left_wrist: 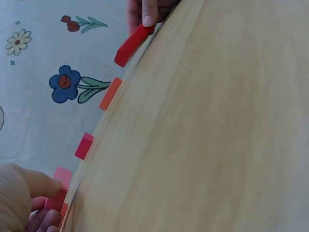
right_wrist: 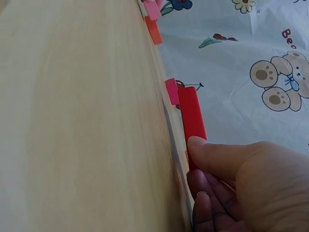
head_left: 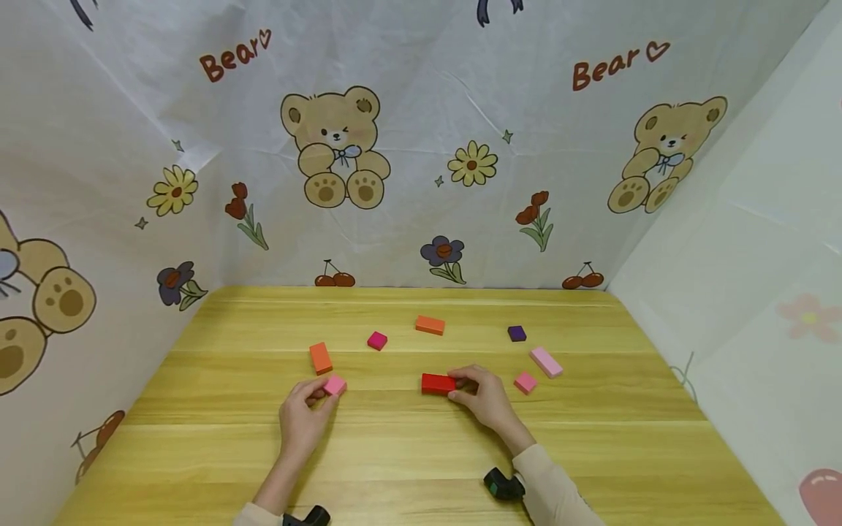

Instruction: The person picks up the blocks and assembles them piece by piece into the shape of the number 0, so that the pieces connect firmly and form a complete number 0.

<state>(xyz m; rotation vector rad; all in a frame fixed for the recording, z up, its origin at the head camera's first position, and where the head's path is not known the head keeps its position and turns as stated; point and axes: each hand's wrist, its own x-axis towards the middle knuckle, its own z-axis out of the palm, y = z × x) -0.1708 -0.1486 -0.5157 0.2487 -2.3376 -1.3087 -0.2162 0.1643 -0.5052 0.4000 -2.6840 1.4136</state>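
Observation:
My left hand (head_left: 304,420) pinches a small pink block (head_left: 335,386) between thumb and fingers, close to an orange block (head_left: 320,358) on the table. In the left wrist view the pink block (left_wrist: 63,178) shows a lighter top and a darker side. My right hand (head_left: 485,398) grips the right end of a longer red block (head_left: 438,384), which lies crosswise in front of me. From the right wrist view, the thumb presses on the broad face of the red block (right_wrist: 192,113), and its far end reaches beyond the fingers.
Farther back on the wooden table (head_left: 408,453) lie a magenta block (head_left: 377,340), another orange block (head_left: 430,325) and a purple block (head_left: 517,333). Right of my right hand are a light pink block (head_left: 546,361) and a square pink block (head_left: 525,382). A bear-print cloth (head_left: 408,58) stands behind.

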